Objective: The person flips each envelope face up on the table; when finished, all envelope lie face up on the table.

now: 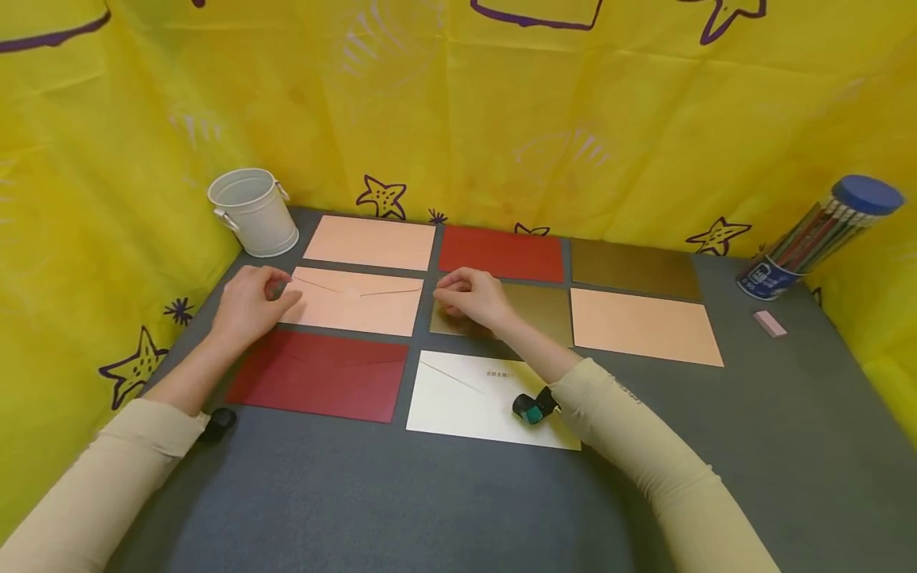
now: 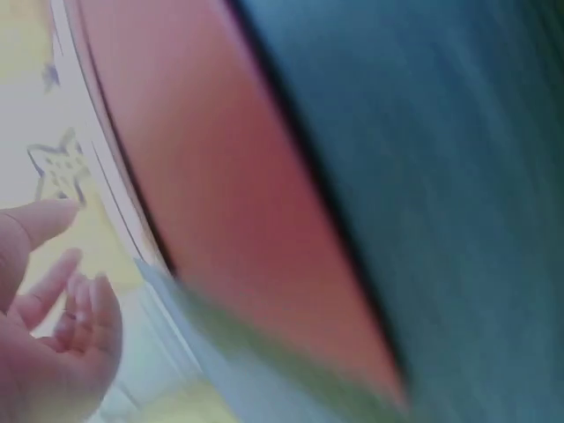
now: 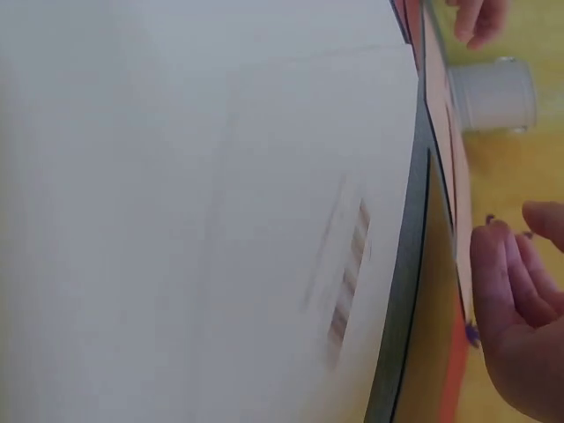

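Note:
Over the left end of a peach envelope (image 1: 358,310) with its flap side up, my left hand (image 1: 251,302) hovers, thumb and fingers loosely bent and apart. Its wrist view shows the same hand (image 2: 66,344) with nothing between the fingers, beside a blurred dark red envelope (image 2: 220,176). My right hand (image 1: 476,298) is above the left end of a gold envelope (image 1: 537,310), fingers gently bent. In the right wrist view that hand (image 3: 520,326) holds nothing, its thumb away from the fingers. Below my right forearm lies a white envelope (image 1: 458,406) with small print.
Behind lie a peach envelope (image 1: 372,243), a red one (image 1: 501,255) and a gold one (image 1: 634,270); another peach one (image 1: 645,326) lies right. A white bucket (image 1: 254,215) stands back left. Right are a tilted pencil tub (image 1: 774,278) and a pink eraser (image 1: 770,324). Yellow cloth (image 1: 458,103) hangs behind.

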Demonstrator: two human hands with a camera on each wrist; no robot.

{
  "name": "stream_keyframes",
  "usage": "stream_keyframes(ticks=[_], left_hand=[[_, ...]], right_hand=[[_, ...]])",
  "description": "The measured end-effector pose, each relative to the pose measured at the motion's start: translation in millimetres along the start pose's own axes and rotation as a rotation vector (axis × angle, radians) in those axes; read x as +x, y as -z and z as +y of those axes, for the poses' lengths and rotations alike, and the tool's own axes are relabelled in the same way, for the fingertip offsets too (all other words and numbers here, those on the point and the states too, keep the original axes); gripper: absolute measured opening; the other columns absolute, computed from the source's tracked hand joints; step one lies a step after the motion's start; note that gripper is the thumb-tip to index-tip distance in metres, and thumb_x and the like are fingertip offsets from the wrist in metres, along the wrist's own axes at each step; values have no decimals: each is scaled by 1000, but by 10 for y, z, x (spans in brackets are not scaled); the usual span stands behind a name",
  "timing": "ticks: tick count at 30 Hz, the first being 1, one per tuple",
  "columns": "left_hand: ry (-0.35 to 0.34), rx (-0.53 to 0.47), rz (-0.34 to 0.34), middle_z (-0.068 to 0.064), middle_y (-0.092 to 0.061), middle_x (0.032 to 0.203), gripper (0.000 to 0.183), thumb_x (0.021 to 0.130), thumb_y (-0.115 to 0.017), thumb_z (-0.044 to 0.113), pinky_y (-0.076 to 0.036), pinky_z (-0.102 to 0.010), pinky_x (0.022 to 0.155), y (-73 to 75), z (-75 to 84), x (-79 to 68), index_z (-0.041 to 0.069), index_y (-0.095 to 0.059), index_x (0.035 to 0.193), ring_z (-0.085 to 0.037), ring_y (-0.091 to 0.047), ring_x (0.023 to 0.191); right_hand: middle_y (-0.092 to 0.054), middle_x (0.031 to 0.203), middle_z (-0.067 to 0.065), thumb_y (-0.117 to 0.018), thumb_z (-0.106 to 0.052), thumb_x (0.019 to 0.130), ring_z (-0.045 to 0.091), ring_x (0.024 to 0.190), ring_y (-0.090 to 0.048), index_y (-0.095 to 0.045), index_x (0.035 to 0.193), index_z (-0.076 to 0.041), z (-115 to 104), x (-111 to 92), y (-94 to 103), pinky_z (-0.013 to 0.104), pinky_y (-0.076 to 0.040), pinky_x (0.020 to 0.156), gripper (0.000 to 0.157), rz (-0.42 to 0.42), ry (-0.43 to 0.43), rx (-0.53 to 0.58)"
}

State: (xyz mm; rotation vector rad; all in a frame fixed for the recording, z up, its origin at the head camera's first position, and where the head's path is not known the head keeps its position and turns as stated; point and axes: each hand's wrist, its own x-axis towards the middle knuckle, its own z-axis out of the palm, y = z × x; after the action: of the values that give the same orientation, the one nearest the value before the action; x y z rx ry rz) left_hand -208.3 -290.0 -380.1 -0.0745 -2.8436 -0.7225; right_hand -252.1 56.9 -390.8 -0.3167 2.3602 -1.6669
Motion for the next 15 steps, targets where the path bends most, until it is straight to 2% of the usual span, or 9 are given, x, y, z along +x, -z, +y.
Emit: stream_keyframes(ticks=[3,6,11,15], left_hand=[[-76,-98,-32,-22,-56,106,33,91,-69,21,-46,-49,78,-106,202,3,-3,-64,113,-36,-53,94],[-123,-192,-131,-19,-59,119,37,92,-68,26,-50,-51,87,-226,425,15,1,-63,119,-35,-56,106],[-205,-276,-315,-13,-55,133,51,91,-69,35,-41,-52,102,-414,793,44,7,-57,131,-34,-50,123],[-314,-260,-433,-11,-48,143,66,88,-72,40,-33,-52,109,-555,1037,101,8,-49,141,-33,-41,133]], right_hand=[[-70,95,6,-73,-21,89,21,82,-67,-68,105,-6,79,-100,146,29,-55,77,22,-7,58,-86],[-69,99,4,-72,-23,90,19,92,-64,-68,109,-7,150,-205,294,32,-53,82,25,-14,108,-175],[-67,112,5,-73,-25,90,23,108,-59,-66,117,-5,265,-359,577,38,-51,93,34,-36,182,-292],[-60,127,8,-74,-27,88,27,122,-50,-61,127,-6,374,-461,860,46,-42,103,46,-95,258,-432]])
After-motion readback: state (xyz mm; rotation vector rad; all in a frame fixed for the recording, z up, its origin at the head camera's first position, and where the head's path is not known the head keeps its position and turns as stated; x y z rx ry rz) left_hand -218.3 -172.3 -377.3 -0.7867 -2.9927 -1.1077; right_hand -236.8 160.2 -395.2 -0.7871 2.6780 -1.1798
